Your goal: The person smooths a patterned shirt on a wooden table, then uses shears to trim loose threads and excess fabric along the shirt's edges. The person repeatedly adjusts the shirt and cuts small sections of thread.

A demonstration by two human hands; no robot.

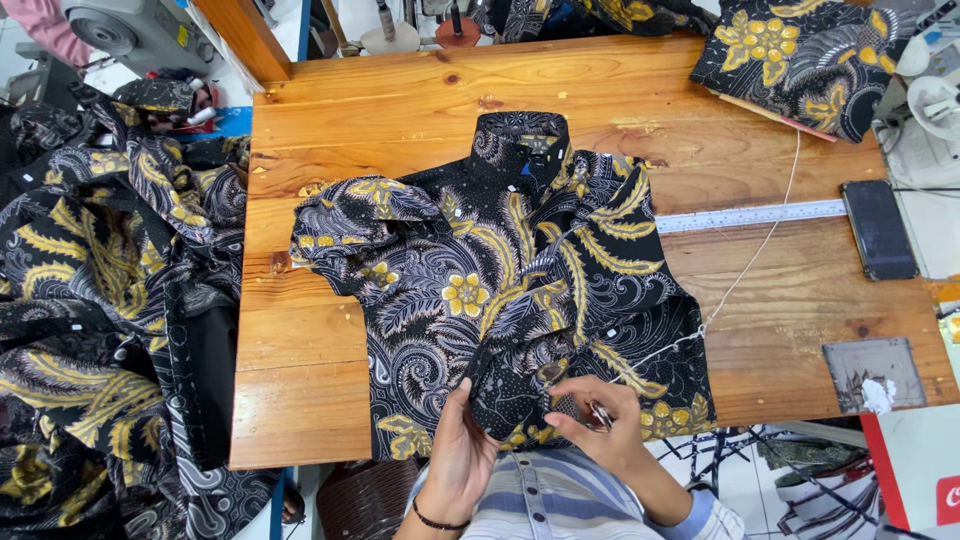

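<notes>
Head view: our left hand (462,445) pinches the black-and-gold shirt's (500,270) hem on the wooden surface (330,130); our right hand (600,420) has its grip closed on small metal snips (600,415).

Batik shirt (500,290), laid flat on my bench (330,340), collar away from me.
Black cloth with gold flowers and grey feathery leaves; short sleeve spread to my left, front placket bunched and lifted at the near hem. A white thread (745,265) trails from the hem across the wood to my right.
</notes>
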